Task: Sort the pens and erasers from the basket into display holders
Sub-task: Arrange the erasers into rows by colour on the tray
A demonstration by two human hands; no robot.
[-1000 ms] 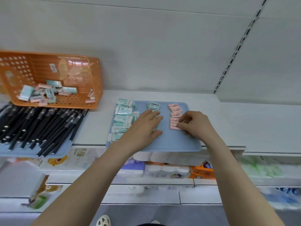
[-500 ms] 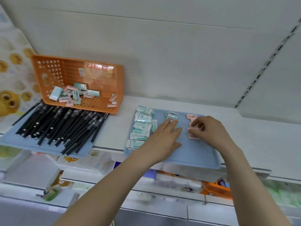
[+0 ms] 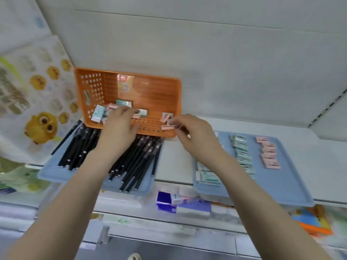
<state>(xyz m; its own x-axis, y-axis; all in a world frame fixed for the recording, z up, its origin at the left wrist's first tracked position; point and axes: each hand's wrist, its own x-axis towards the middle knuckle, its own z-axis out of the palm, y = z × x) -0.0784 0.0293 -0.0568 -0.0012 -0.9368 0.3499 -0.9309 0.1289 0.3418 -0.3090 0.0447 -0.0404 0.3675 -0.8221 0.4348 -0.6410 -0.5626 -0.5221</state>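
1. Two hands are in the orange basket (image 3: 159, 94). The left hand (image 3: 120, 126) lies fingers-down over the loose erasers (image 3: 97, 114) at the basket's left. We cannot tell if it grips one. The right hand (image 3: 195, 136) pinches a small pink eraser (image 3: 170, 122) between thumb and forefinger at the front right corner.
2. Handling, our judgement: light, small, fairly stiff blocks in paper sleeves, not fragile. Sleeves may be slick, so we'd pinch across the long sides, not the ends.
3. Location: what's left to sort sits on the basket floor, teal and pink mixed. We see no pens inside.
4. Destination: the right blue tray (image 3: 293, 192) holds a teal row (image 3: 242, 152) and a pink row (image 3: 268, 155), with bare tray in front of the pink row.
5. In the way: the black pens (image 3: 135, 166) on the left blue tray (image 3: 54, 177) run up to the basket's front lip, and the left forearm crosses above them. A low wrist could roll them. The lip itself must be cleared on the way out. A careless drop could knock the rows askew.
6. Off the path: boxed stock (image 3: 187, 205) on the shelf below, owl-print sheet (image 3: 41, 124) on the left.
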